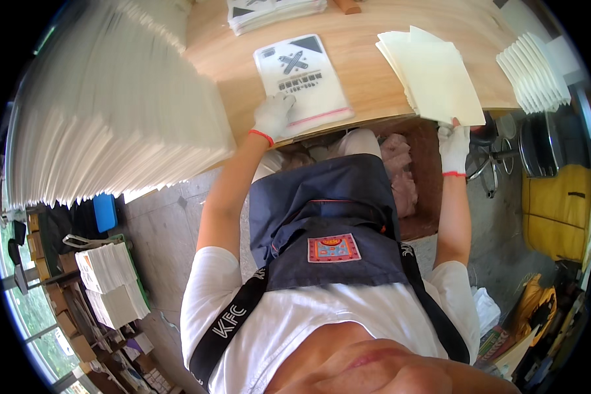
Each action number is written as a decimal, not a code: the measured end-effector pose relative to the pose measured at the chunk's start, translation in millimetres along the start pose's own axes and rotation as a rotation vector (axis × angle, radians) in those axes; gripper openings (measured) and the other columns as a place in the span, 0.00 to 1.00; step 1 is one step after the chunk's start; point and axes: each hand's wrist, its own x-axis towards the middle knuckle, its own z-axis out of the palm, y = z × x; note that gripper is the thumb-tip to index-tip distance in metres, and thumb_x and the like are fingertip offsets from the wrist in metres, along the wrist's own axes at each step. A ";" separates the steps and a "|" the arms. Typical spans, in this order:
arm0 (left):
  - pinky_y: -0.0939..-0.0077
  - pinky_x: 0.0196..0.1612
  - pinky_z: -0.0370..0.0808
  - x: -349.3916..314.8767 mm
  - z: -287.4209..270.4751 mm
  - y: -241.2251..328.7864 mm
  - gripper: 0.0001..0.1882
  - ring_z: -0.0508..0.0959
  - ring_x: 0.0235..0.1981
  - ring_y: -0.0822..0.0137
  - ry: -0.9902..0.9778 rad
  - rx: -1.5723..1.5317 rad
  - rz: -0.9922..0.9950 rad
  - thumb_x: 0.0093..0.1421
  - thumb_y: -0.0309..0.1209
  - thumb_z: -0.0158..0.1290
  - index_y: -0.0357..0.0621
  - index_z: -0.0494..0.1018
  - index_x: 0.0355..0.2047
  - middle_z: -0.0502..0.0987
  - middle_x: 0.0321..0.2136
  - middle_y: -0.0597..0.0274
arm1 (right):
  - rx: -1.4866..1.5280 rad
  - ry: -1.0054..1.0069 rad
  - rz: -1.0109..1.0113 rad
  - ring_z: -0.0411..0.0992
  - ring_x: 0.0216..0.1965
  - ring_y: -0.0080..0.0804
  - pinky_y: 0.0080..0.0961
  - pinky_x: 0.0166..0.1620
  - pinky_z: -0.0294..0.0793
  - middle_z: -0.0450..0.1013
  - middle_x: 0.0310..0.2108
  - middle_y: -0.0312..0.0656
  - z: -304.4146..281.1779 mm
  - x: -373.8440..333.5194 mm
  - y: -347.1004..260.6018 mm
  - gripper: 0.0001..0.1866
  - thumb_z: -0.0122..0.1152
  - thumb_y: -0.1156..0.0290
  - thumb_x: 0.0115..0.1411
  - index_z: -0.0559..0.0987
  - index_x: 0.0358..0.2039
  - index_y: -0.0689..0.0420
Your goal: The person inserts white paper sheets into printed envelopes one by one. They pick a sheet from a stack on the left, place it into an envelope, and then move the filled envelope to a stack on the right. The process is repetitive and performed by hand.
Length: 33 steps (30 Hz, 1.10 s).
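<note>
Both hands wear white gloves with red cuffs. My left hand (273, 116) lies on the near left corner of a stack of clear plastic bags (308, 82), printed with a crossed pencil and ruler and a dark corner. Its fingers are curled together against the top bag; their tips are partly hidden. At the table's front edge, my right hand (454, 146) grips the near edge of cream paper sheets (438, 79). The thumb shows on top and the other fingers are beneath. These sheets lie slightly fanned, their near corner jutting past the table edge.
A tall mass of stacked paper (125, 125) fills the table's left side. Fanned paper bundles (533, 72) stand at the right, more printed bags (276, 14) at the back. Below are an open brown box (425, 177), a stool (492, 161) and a green crate of paper (141, 302).
</note>
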 end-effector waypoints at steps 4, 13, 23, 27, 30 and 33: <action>0.66 0.40 0.71 -1.0 8.6 -14.2 0.16 0.72 0.38 0.59 0.047 -0.282 -0.012 0.46 0.24 0.47 0.52 0.69 0.38 0.71 0.36 0.62 | -0.014 0.025 0.177 0.71 0.39 0.29 0.21 0.37 0.73 0.68 0.45 0.41 40.7 -58.8 -11.5 0.21 0.46 0.79 0.56 0.62 0.52 0.57; 0.66 0.38 0.70 -13.9 24.2 -19.7 0.13 0.72 0.38 0.60 0.328 -0.329 -0.007 0.45 0.23 0.47 0.49 0.71 0.33 0.73 0.33 0.62 | 0.099 0.036 0.768 0.72 0.21 0.21 0.09 0.16 0.68 0.73 0.35 0.43 36.5 -140.8 54.2 0.18 0.49 0.77 0.54 0.67 0.46 0.61; 0.76 0.32 0.68 -6.0 -11.7 -17.3 0.17 0.68 0.25 0.64 0.105 -0.938 -0.013 0.46 0.18 0.41 0.45 0.72 0.35 0.68 0.23 0.61 | 0.340 0.120 0.743 0.64 0.14 0.15 0.10 0.11 0.59 0.71 0.29 0.36 45.7 -153.5 77.1 0.07 0.50 0.76 0.57 0.70 0.37 0.55; 0.75 0.30 0.68 -8.9 -8.3 -16.1 0.17 0.69 0.24 0.65 0.270 -0.748 0.153 0.47 0.18 0.42 0.45 0.72 0.37 0.68 0.26 0.62 | 0.222 0.066 0.562 0.67 0.20 0.16 0.11 0.15 0.62 0.71 0.33 0.36 57.8 -158.5 75.6 0.11 0.49 0.76 0.57 0.69 0.42 0.56; 0.74 0.28 0.69 -21.9 -12.7 0.2 0.18 0.70 0.23 0.65 0.309 -0.628 0.102 0.46 0.17 0.44 0.46 0.71 0.38 0.69 0.28 0.61 | 0.177 0.012 0.524 0.70 0.31 0.20 0.15 0.27 0.69 0.70 0.38 0.38 57.6 -159.8 74.1 0.14 0.48 0.76 0.58 0.68 0.46 0.57; 0.74 0.28 0.70 -31.1 -10.3 13.1 0.18 0.73 0.24 0.65 0.422 -0.638 0.062 0.45 0.16 0.46 0.46 0.71 0.37 0.71 0.29 0.60 | 0.156 0.009 0.511 0.69 0.43 0.27 0.21 0.41 0.70 0.68 0.43 0.40 54.4 -162.7 74.7 0.17 0.48 0.76 0.58 0.66 0.49 0.58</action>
